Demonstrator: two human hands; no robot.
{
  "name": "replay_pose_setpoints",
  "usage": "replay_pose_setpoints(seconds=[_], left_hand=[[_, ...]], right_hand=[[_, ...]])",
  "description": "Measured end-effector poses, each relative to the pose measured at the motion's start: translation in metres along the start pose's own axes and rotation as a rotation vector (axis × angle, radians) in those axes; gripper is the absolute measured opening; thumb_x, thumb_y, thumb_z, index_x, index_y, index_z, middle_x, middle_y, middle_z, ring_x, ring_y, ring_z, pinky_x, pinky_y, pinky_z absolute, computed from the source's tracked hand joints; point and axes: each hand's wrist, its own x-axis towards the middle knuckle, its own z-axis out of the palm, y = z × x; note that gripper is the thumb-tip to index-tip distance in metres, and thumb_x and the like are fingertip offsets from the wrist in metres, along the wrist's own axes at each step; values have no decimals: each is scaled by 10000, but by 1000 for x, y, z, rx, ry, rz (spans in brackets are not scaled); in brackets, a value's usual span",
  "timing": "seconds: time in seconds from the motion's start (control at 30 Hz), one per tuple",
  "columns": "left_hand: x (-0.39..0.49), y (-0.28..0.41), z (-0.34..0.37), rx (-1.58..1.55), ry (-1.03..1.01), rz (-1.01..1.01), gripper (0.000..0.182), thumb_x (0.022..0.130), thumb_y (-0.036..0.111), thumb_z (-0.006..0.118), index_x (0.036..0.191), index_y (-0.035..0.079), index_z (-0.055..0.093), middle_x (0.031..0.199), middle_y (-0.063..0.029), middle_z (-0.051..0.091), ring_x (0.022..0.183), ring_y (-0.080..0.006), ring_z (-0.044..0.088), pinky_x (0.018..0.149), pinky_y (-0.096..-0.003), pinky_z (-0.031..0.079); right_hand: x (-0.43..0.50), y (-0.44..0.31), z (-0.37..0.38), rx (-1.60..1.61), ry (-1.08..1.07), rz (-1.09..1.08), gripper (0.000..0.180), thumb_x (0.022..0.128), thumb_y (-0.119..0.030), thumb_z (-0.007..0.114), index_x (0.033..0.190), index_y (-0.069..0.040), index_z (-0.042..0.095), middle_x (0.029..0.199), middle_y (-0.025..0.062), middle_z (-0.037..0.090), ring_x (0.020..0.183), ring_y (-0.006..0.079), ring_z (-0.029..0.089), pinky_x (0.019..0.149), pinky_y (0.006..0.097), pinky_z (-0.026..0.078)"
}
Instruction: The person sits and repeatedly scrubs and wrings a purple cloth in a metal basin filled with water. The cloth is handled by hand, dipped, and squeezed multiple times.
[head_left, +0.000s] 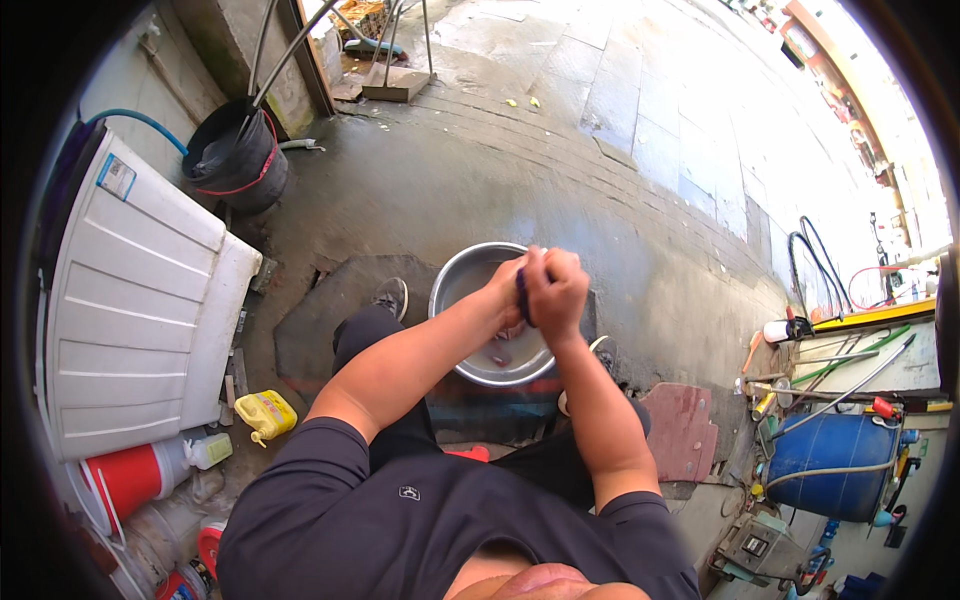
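Observation:
My left hand (510, 285) and my right hand (556, 291) are pressed together over the far right part of a round metal basin (441, 304). Between them is a small dark, cloth-like item (523, 297), gripped by both hands; most of it is hidden by the fingers. Blur keeps its exact kind from showing. Cloudy water (469, 289) fills the lower part of the basin. Below my hands a pinkish shape shows at the water; whether it is a thing or a reflection I cannot tell. The basin stands between my feet.
Left are a white ribbed plastic tub (142, 300), a black bucket (244, 176), a yellow jug (266, 414) and a red bucket (124, 480). A long-handled dustpan (397, 82) stands ahead. Right are a reddish board (679, 431), a blue barrel (832, 465) and several poles.

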Motion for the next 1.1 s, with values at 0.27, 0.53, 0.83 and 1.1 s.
replay_pose_setpoints(seconds=[0.27, 0.53, 0.83, 1.1], left_hand=[[-9, 12, 9, 107, 141, -3, 285, 1026, 366, 671, 1108, 93, 684, 1001, -77, 699, 878, -238, 698, 775, -418, 602], [-6, 15, 6, 264, 65, 49, 320, 1106, 370, 498, 1139, 96, 659, 984, -73, 679, 875, -183, 661, 735, -388, 562], [-29, 34, 28, 900, 73, 240, 386, 1152, 339, 430, 1353, 64, 611, 1363, -95, 591, 1132, -185, 660, 985, -361, 590], [-40, 58, 17, 1756, 244, 708, 322, 1078, 405, 559, 1176, 131, 696, 1050, -177, 752, 987, -432, 699, 831, -507, 555]], right_hand=[[0, 20, 1, 32, 100, 163, 392, 943, -114, 742, 660, -20, 487, 625, 124, 500, 597, 307, 471, 614, 431, 406], [13, 15, -12, 84, 64, 219, 413, 964, -111, 749, 644, -53, 494, 617, 37, 489, 582, 182, 426, 572, 358, 383], [18, 50, -49, 109, 89, 425, 473, 1019, -189, 735, 653, -34, 478, 640, -61, 411, 630, 57, 357, 543, 296, 317], [11, 56, -44, -32, -75, 336, 498, 993, -266, 781, 665, -12, 505, 629, -43, 398, 620, 67, 359, 534, 308, 325]])
